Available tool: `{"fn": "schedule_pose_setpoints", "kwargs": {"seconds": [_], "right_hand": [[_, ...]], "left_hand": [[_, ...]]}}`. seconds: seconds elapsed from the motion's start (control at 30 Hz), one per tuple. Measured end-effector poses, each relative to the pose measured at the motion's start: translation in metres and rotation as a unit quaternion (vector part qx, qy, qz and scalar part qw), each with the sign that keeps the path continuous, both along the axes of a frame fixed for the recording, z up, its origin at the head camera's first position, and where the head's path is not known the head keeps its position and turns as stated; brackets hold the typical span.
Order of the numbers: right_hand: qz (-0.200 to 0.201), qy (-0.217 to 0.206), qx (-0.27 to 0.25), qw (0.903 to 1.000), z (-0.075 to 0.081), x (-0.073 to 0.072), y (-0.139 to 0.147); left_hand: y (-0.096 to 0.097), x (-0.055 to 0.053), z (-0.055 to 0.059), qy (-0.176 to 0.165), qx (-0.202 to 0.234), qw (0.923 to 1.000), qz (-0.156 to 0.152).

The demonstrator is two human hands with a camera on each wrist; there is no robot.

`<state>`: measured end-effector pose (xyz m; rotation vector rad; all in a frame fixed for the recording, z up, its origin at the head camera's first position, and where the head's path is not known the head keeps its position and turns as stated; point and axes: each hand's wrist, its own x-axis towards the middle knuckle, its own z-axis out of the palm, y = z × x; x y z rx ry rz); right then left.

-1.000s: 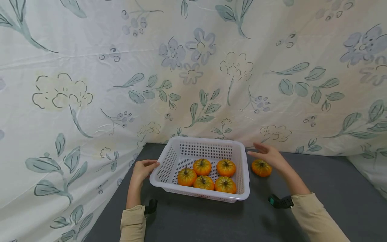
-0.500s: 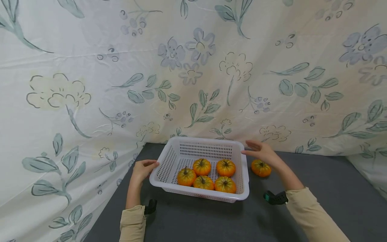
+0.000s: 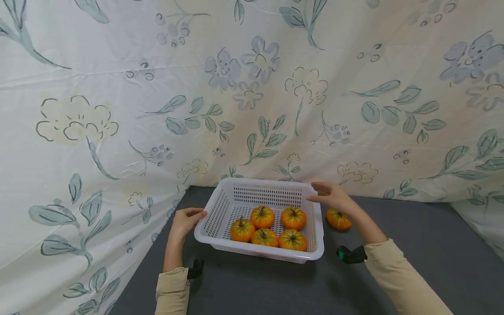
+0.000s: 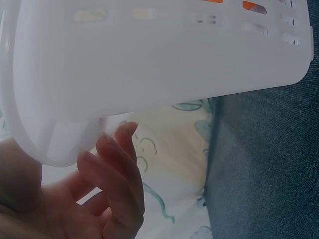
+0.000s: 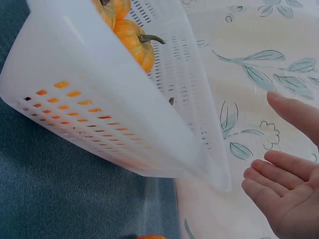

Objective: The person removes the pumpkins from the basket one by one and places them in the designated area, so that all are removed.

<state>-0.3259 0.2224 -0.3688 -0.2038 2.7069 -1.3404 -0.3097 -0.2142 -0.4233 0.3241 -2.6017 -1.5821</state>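
Left hand point(image 3: 185, 222): basket point(image 3: 271, 193) gripped by its rim point(image 3: 200, 232). Right hand point(image 3: 334, 197): nothing held, fingers extended near the far right corner. Basket: set on bench point(image 3: 252, 288); perforated white plastic, judged light, stiff, best lifted by both ends. Five pumpkins point(image 3: 293, 218) contained: ribbed, stemmed, probably firm. Loose pumpkin point(image 3: 336, 220): placed right. Cloth point(image 3: 252, 135): floral, creased.

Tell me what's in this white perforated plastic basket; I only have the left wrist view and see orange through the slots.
Observer: Five small, round, ribbed orange pumpkins sit in the basket.
Operator: Any left outside?
Observer: Yes, one more orange pumpkin on the dark grey tabletop, right of the basket in the head view.
Operator: Where's the right hand?
Observer: The bare right hand is by the basket's far right corner, not touching the rim.
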Motion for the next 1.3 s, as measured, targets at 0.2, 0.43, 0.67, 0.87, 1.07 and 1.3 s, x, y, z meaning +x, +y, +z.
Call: {"fn": "schedule_pose_setpoints", "kwargs": {"seconds": [0.2,0.43,0.67,0.87,1.07,1.3], "right_hand": [[0.006,-0.005,-0.006,0.9999,-0.001,-0.001,-0.006],[0.013,-0.004,-0.007,0.9999,-0.004,-0.003,-0.011],[0.016,-0.008,-0.003,0.9998,-0.005,-0.004,-0.017],[0.019,-0.014,0.008,0.9997,-0.005,-0.007,-0.023],[0.038,-0.011,0.038,0.9985,-0.003,-0.009,-0.027],[0.051,-0.018,0.046,0.9975,-0.007,-0.011,-0.032]], "left_hand": [[0.000,0.000,0.000,-0.006,0.004,1.0000,-0.004],[0.000,0.000,0.000,-0.001,-0.001,1.0000,-0.004],[0.000,0.000,0.001,-0.006,-0.001,1.0000,-0.006],[0.001,0.001,0.002,-0.009,-0.004,0.9999,-0.008],[0.001,0.001,0.002,-0.008,-0.007,0.9999,-0.008],[0.000,0.001,0.002,-0.010,-0.008,0.9999,-0.009]]}}
